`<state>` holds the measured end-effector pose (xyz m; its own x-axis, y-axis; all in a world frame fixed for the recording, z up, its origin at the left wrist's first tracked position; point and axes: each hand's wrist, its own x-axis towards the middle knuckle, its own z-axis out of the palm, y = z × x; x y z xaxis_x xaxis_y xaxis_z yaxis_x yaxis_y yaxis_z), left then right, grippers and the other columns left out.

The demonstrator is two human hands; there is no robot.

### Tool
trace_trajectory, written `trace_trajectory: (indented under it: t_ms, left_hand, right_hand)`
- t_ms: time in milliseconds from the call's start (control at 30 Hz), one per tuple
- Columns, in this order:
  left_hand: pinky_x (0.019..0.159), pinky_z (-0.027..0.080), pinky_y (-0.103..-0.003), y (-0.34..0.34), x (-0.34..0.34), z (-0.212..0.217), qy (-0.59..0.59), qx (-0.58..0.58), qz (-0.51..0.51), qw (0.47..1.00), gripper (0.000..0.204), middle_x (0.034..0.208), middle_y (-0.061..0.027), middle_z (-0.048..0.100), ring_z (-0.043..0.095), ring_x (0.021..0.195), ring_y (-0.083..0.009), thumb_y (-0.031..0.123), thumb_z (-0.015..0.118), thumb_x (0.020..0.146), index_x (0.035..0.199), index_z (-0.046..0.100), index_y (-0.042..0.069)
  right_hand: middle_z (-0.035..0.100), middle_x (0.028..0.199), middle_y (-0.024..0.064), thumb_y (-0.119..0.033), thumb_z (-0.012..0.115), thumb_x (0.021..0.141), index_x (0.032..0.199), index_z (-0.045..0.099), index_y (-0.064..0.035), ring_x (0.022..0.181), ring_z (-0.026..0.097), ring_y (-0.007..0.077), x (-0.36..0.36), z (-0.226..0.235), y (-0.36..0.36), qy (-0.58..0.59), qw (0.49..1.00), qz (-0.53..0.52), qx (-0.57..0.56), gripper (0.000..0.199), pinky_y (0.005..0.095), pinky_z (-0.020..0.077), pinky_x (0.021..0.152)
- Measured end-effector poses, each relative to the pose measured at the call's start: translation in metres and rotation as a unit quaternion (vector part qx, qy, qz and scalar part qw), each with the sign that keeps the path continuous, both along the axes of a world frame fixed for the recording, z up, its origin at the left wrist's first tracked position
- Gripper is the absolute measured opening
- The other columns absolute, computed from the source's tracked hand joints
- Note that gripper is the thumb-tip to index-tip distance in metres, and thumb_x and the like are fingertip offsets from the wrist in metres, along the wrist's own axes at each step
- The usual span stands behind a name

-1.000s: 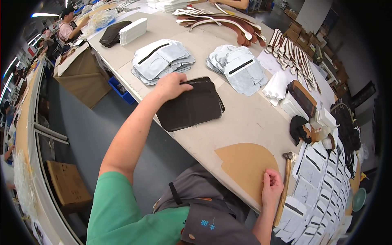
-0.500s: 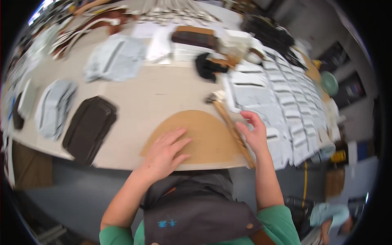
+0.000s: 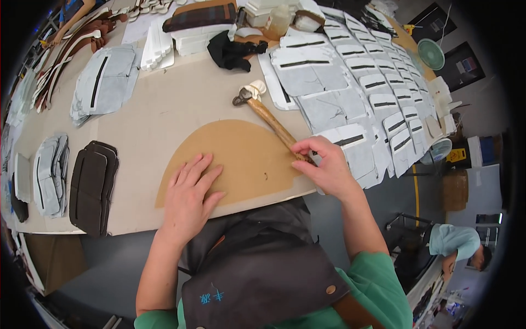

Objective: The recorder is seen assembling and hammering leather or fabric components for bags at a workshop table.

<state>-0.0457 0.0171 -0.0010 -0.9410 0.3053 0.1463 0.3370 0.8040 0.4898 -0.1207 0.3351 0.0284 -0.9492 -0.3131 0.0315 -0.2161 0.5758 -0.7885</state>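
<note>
A tan half-round mat (image 3: 241,148) lies at the table's front edge. My left hand (image 3: 189,189) rests flat on its left part, fingers stretched and slightly apart. Along the mat's right side lies a hammer (image 3: 271,122) with a wooden handle. Its dark metal head points away from me, against a small crumpled white piece. The thumb and fingers of my right hand (image 3: 324,164) close round the near end of that handle, partly hiding it.
Overlapping grey-white panels with black slits (image 3: 315,74) cover the right side. Dark brown panels (image 3: 90,183) and grey panels (image 3: 50,178) are stacked at left. A black cloth (image 3: 230,52) lies beyond the hammer. A co-worker's arm (image 3: 74,19) reaches in at far left.
My right hand has come down and closed on the hammer's handle. My left hand stays on the mat. The view has shifted, so the table's things sit farther left.
</note>
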Motion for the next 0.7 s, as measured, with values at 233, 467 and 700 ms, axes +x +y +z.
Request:
trace_trajectory:
  t_ms: [233, 467, 700]
  left_hand:
    - [0.122, 0.033, -0.051, 0.000, 0.000, 0.005, -0.017, -0.014, 0.002, 1.000, 0.052, 0.157, -0.0129, 0.052, 0.045, 0.148, -0.0345, 0.021, 0.077, 0.091, 0.140, 0.063, 0.009]
    - [0.123, 0.032, -0.051, -0.006, 0.001, 0.007, -0.023, -0.018, 0.000, 1.000, 0.052, 0.157, -0.0118, 0.052, 0.044, 0.148, -0.0344, 0.021, 0.077, 0.091, 0.139, 0.064, 0.010]
    - [0.124, 0.031, -0.051, -0.011, 0.001, 0.008, -0.024, -0.004, 0.000, 1.000, 0.050, 0.156, -0.0113, 0.053, 0.044, 0.149, -0.0338, 0.020, 0.077, 0.090, 0.138, 0.065, 0.010]
  right_hand:
    - [0.073, 0.109, 0.0086, -0.001, 0.077, 0.081, 0.107, 0.073, -0.0073, 0.101, 0.064, 0.0306, 0.016, -0.013, -0.024, 0.137, 0.985, 0.086, 0.055, 0.027, 0.0437, 0.0477, 0.098]
    - [0.069, 0.116, 0.0067, -0.009, 0.083, 0.079, 0.107, 0.073, -0.0093, 0.107, 0.062, 0.0306, 0.024, -0.018, -0.034, 0.184, 0.973, 0.114, 0.083, 0.030, 0.0444, 0.0446, 0.101]
    - [0.066, 0.101, 0.0046, -0.008, 0.082, 0.081, 0.093, 0.072, -0.0102, 0.098, 0.062, 0.0296, 0.024, -0.030, -0.053, 0.138, 0.983, 0.116, 0.034, 0.016, 0.0425, 0.0469, 0.087]
